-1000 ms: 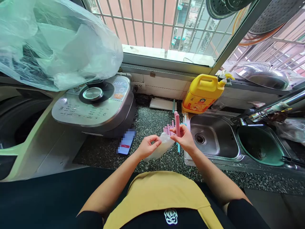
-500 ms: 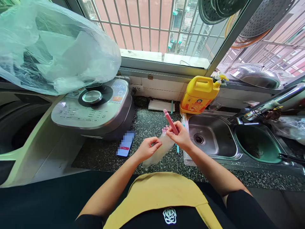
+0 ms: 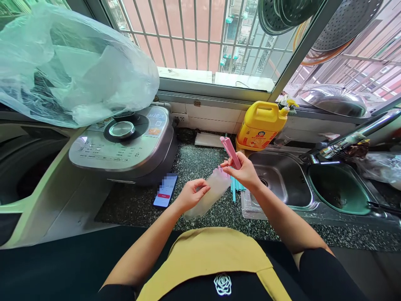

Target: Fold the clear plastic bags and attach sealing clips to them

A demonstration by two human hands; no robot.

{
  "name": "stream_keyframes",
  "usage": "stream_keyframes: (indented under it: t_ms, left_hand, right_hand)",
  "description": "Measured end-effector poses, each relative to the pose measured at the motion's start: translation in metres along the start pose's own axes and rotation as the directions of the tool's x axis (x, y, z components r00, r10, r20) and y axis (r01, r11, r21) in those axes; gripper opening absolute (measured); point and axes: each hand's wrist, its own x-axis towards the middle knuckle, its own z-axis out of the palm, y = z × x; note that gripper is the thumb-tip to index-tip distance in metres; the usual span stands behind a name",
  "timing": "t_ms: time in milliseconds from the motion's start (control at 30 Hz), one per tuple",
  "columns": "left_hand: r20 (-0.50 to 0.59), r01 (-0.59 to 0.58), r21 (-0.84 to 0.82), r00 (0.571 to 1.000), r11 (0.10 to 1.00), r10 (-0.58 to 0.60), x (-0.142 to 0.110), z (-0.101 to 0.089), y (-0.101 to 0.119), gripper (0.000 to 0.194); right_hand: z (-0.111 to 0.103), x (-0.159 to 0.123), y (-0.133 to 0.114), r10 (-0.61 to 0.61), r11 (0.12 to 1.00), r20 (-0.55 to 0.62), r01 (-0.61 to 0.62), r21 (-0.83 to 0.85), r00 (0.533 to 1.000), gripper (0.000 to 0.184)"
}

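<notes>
My left hand (image 3: 193,193) is closed in a pinch on the edge of a frosted plastic bag (image 3: 203,202) lying slantwise over the counter. Between the thumb and fingers of my right hand (image 3: 242,171) is a pink plastic bag clip (image 3: 231,152), long and stick-like, pointing up and away; it may be more than one lying together. More pink clips (image 3: 222,172) show at the bag's upper end, partly inside it. Several blue clips (image 3: 236,186) lie just under and beside my right hand.
A phone (image 3: 166,190) lies left of my hands, by a large rice cooker (image 3: 125,150). Behind, a yellow jug (image 3: 261,125) and a white flat pad (image 3: 208,140) stand near the wall. On the right are a steel sink (image 3: 285,175) and a green basin (image 3: 338,188).
My right hand has tilted the pink clip from upright to leaning left, then moved it slightly right. The pink clips at the bag's mouth have gone deeper in. More blue clips show.
</notes>
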Motion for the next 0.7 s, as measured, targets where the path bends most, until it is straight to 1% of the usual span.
stream_keyframes:
  t_ms: [67, 133, 167, 233, 333, 400, 467, 500, 533, 600, 633, 667, 700]
  left_hand:
    - [-0.006, -0.009, 0.003, 1.000, 1.000, 0.009, 0.001, -0.001, 0.002, 0.028]
    - [0.004, -0.011, 0.006, 1.000, 1.000, 0.011, 0.002, -0.002, 0.004, 0.028]
    - [0.006, -0.009, 0.008, 1.000, 1.000, 0.009, 0.003, -0.003, 0.005, 0.028]
    - [0.002, 0.006, 0.015, 1.000, 1.000, -0.006, 0.003, -0.004, 0.004, 0.024]
    - [-0.004, 0.072, 0.004, 0.997, 0.997, -0.072, -0.002, -0.008, -0.005, 0.026]
    - [0.028, 0.140, -0.028, 0.990, 0.990, -0.139, -0.006, -0.011, -0.015, 0.031]
    - [0.082, 0.158, -0.061, 0.985, 0.986, -0.152, -0.008, -0.015, -0.024, 0.032]
    - [0.100, 0.133, -0.083, 0.987, 0.988, -0.125, -0.007, -0.016, -0.027, 0.031]
    - [0.101, 0.089, -0.108, 0.992, 0.990, -0.078, -0.006, -0.017, -0.028, 0.036]
    - [0.067, -0.028, -0.154, 0.997, 0.988, 0.039, -0.001, -0.017, -0.026, 0.060]
    - [0.047, -0.083, -0.159, 0.995, 0.984, 0.092, 0.002, -0.016, -0.023, 0.068]
    - [0.036, -0.132, -0.144, 0.990, 0.981, 0.139, 0.005, -0.015, -0.019, 0.070]
    - [0.040, -0.178, -0.111, 0.982, 0.978, 0.184, 0.008, -0.014, -0.014, 0.066]
  right_hand:
    - [0.000, -0.002, 0.000, 0.084, 0.996, 0.108, -0.081, -0.027, 0.991, 0.037]
    - [0.002, -0.003, 0.002, 0.124, 0.989, 0.159, -0.110, -0.097, 0.979, 0.035]
    - [0.003, -0.004, 0.002, 0.118, 0.986, 0.153, -0.098, -0.133, 0.981, 0.032]
    - [0.004, -0.003, 0.003, 0.067, 0.983, 0.101, -0.048, -0.179, 0.993, 0.025]
    - [0.001, -0.001, 0.002, -0.019, 0.981, 0.012, 0.021, -0.192, 1.000, 0.021]
    - [-0.002, -0.001, 0.000, -0.041, 0.978, -0.009, 0.038, -0.203, 0.999, 0.020]
    - [-0.002, -0.001, -0.002, -0.044, 0.973, 0.006, 0.044, -0.225, 0.999, 0.018]
    - [-0.001, -0.002, -0.003, -0.041, 0.972, 0.022, 0.045, -0.232, 0.999, 0.017]
    - [0.000, -0.002, -0.005, -0.038, 0.971, 0.039, 0.046, -0.233, 0.999, 0.017]
    - [0.003, -0.002, -0.007, -0.033, 0.975, 0.070, 0.048, -0.215, 0.997, 0.017]
    - [0.004, -0.002, -0.008, -0.034, 0.978, 0.080, 0.050, -0.202, 0.996, 0.018]
    - [0.004, -0.001, -0.008, -0.037, 0.980, 0.084, 0.053, -0.191, 0.996, 0.018]
    - [0.004, 0.000, -0.008, -0.043, 0.981, 0.083, 0.058, -0.183, 0.996, 0.018]
